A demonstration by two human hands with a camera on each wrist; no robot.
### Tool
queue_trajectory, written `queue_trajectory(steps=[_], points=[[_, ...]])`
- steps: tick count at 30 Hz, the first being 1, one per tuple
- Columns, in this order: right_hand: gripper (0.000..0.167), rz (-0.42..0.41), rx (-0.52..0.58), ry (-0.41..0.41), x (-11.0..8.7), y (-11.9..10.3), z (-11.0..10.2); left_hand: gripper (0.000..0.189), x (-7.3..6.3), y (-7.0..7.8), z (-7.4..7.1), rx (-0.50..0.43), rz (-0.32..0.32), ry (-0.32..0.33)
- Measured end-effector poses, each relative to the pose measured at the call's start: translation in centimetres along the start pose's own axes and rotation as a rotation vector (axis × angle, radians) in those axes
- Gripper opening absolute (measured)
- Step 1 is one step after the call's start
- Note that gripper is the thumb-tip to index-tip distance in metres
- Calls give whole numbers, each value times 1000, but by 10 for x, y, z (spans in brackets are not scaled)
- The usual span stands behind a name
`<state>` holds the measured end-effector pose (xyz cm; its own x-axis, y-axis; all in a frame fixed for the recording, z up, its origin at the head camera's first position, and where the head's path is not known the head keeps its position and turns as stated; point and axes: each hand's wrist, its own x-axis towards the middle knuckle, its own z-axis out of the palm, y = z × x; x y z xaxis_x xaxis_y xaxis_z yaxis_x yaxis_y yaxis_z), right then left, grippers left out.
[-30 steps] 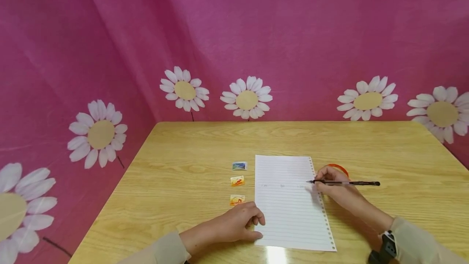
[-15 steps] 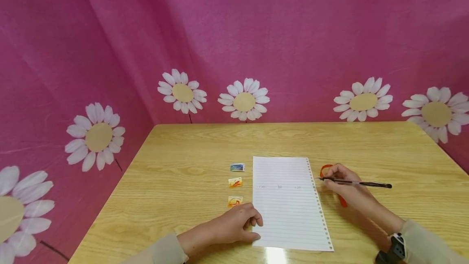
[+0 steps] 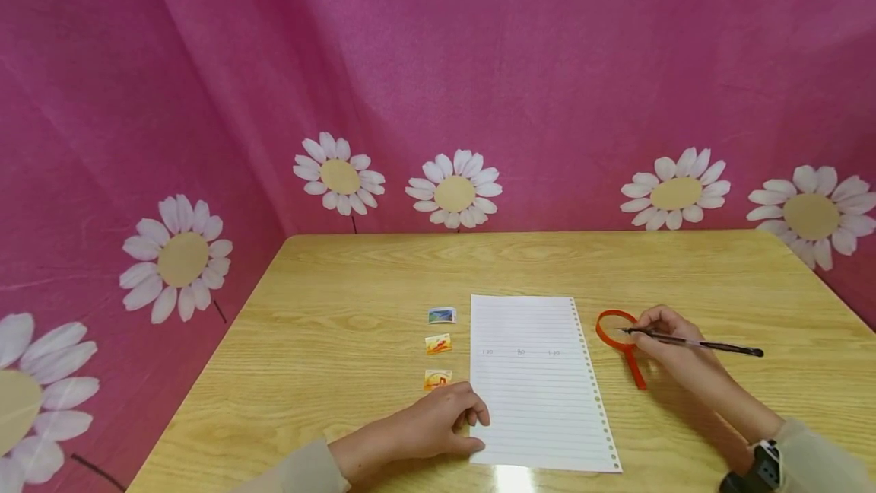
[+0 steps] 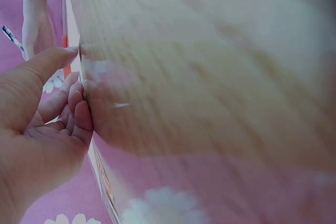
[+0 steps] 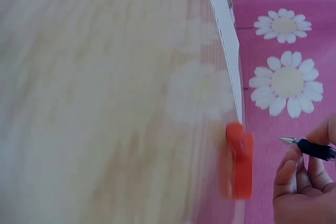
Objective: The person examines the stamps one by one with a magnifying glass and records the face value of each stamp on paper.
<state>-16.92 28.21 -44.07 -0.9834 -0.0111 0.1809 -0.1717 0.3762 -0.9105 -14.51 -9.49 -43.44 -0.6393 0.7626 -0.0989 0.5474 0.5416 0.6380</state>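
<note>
My left hand (image 3: pixel 441 421) rests at the lower left edge of a lined sheet of paper (image 3: pixel 541 409), its fingers loosely bent and thumb apart. In the left wrist view, the thumb and fingertips of that hand (image 4: pixel 50 114) touch down on the surface. Off the sheet's right side, my right hand (image 3: pixel 687 364) pinches a dark pen (image 3: pixel 728 348), tip toward the left. That pen tip overlaps the lens of a red magnifying glass (image 3: pixel 635 371) lying on the table. Three groups of faint handwritten figures (image 3: pixel 521 352) run across the sheet.
Left of the sheet, three postage stamps lie in a column: a blue one (image 3: pixel 442 316), a yellow-red one (image 3: pixel 439 344) and another yellow-red one (image 3: pixel 438 379) just above my left hand. The wooden table (image 3: pixel 328 310) meets a pink flowered curtain (image 3: pixel 561 97) behind it.
My right hand has moved right with the pen, off the paper to above the magnifying glass, uncovering the writing and more of the magnifying glass. The left hand has stayed on the sheet's edge.
</note>
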Motion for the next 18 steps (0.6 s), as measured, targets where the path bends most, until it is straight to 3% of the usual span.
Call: queue_trajectory(steps=[11, 18], points=[[10, 13, -102, 74, -4, 8, -23, 17, 0, -2, 2, -5, -1, 4], [14, 44, -155, 35, -7, 8, -36, 18, 1, -2, 1, -24, -12, 1]])
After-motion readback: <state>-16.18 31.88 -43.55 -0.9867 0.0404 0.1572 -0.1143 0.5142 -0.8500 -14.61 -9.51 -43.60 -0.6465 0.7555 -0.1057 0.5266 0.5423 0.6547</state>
